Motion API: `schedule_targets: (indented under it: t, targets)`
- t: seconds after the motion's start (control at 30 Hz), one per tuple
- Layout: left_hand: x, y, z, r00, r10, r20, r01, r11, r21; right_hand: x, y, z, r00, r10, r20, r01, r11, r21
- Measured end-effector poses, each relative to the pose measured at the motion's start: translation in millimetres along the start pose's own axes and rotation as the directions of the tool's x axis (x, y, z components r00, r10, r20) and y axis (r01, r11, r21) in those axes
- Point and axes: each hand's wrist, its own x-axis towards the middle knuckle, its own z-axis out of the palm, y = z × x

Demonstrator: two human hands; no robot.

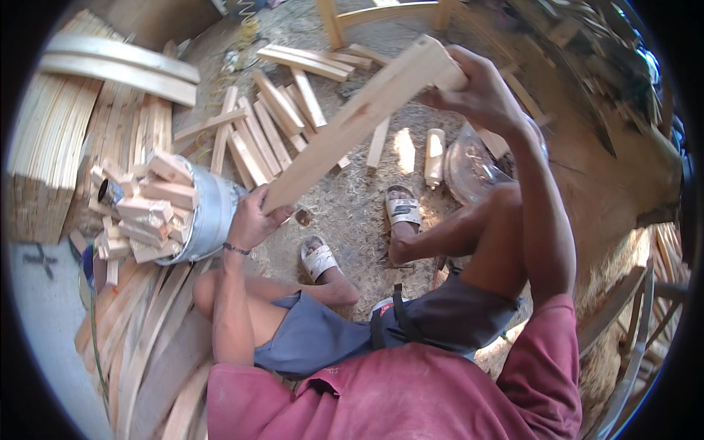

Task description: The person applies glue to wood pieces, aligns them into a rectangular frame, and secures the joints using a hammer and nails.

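Pale long wooden board (pixel 352 125) slants across upper centre, two ends pinched by fingers of the left hand (pixel 251 218) and right hand (pixel 480 92); grey floor (pixel 348 220) spreads below, one round grey bucket (pixel 210 213) mid-left.

A head-worn fisheye looks down over the hands (pixel 253 220).

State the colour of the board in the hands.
The board is pale tan, darker brown in places, shown best in the head view.
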Motion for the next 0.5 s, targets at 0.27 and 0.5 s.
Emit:
schedule_targets:
  t: [0.27,0.5]
  targets:
    - [-14,-27,2,0.997,-0.062,-0.044,0.073,0.944,0.323,-18,18,15,0.928,0.273,0.252,-0.13,0.875,-0.467]
    - [-11,-95,92,0.947,-0.3,-0.113,0.319,0.92,0.228,-34,9,11,0.869,0.422,0.259,-0.179,0.756,-0.63]
